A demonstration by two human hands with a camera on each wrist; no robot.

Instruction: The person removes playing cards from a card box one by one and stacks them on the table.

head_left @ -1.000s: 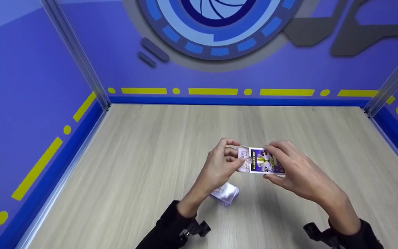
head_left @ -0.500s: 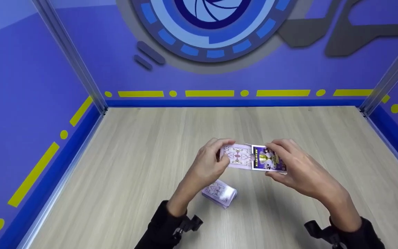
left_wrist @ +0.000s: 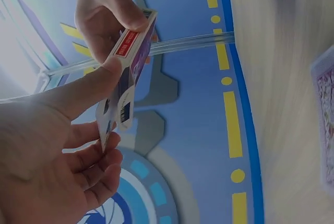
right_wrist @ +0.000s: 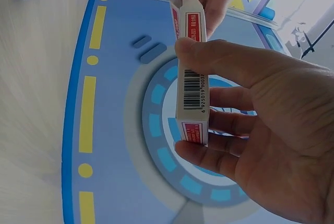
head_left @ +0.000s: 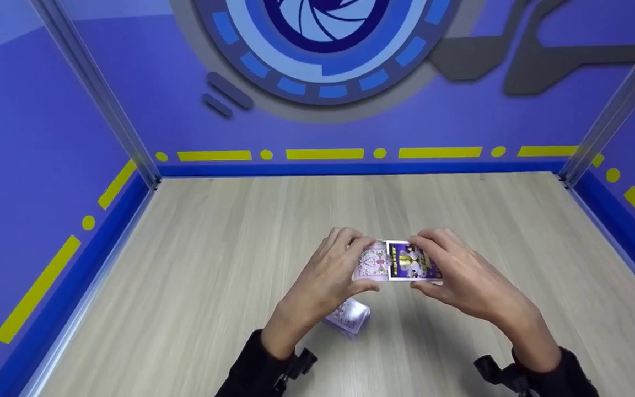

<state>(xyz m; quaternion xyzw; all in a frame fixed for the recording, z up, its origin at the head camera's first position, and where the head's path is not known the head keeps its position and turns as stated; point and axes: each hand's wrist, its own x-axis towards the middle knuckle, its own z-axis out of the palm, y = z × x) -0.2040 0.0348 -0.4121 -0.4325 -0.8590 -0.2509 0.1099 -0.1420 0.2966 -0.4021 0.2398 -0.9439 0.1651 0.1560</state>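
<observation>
My right hand point(head_left: 469, 275) grips a printed card box point(head_left: 412, 262), purple on its broad face, with fingers on the far edge and thumb on the near edge. The right wrist view shows the box's narrow white side with a barcode point(right_wrist: 192, 91). From the box's open left end sticks a patterned playing card point(head_left: 372, 263); how many lie under it is hidden. My left hand point(head_left: 326, 273) holds its outer end, fingers on the far edge, thumb on the near edge. In the left wrist view an end flap point(left_wrist: 125, 106) stands out from the box point(left_wrist: 133, 49).
A stack of playing cards point(head_left: 349, 317) with the same pattern lies on the wooden table point(head_left: 229, 248), below and partly behind my left wrist. Blue printed panels point(head_left: 317, 132) enclose the table at the back and both sides.
A second ago little of the card showed outside the box; half a second ago much more did. Now less shows again, and my left thumb has shifted from the card's face to its near edge.
</observation>
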